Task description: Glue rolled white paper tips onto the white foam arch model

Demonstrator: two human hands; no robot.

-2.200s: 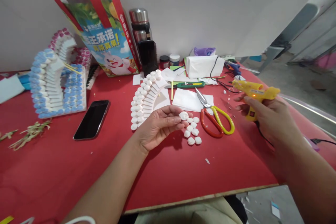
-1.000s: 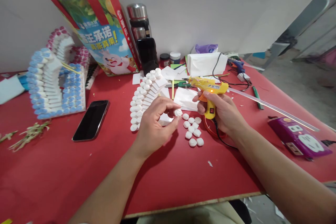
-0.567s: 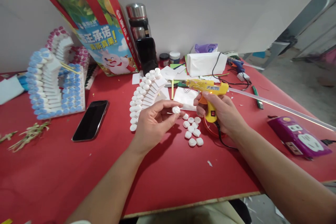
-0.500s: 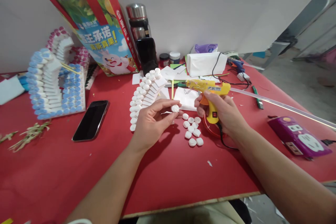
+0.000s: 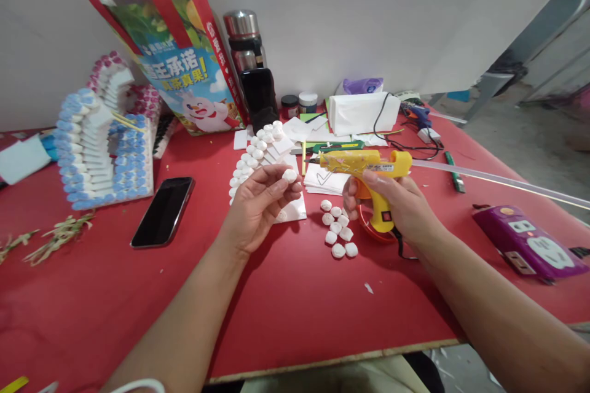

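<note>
Between thumb and fingers, my left hand [image 5: 258,206] pinches a small round white piece [image 5: 289,175], like a puffy button or rosette. My right hand [image 5: 391,196] is wrapped round a yellow hot glue gun [image 5: 369,163], its nozzle pointing left, apart from the white piece. A clear glue stick [image 5: 498,182] runs out of the gun's back. Partly behind my left hand stands a curved white model [image 5: 258,156] edged with similar round pieces; its lower part is hidden. Several loose white pieces [image 5: 338,232] lie on the table below the gun.
A phone [image 5: 161,212] lies left on the red table [image 5: 184,313]. Blue-and-white models [image 5: 106,159], a carrier bag [image 5: 184,73] and a flask [image 5: 244,40] stand behind. White paper squares [image 5: 325,182] and a green cutter [image 5: 338,146] lie mid-table; a purple power strip [image 5: 530,242] sits right.
My left hand has moved left and slightly up with the white piece, away from the loose ones. The glue gun has dropped slightly and shifted, its nozzle now showing plainly.
</note>
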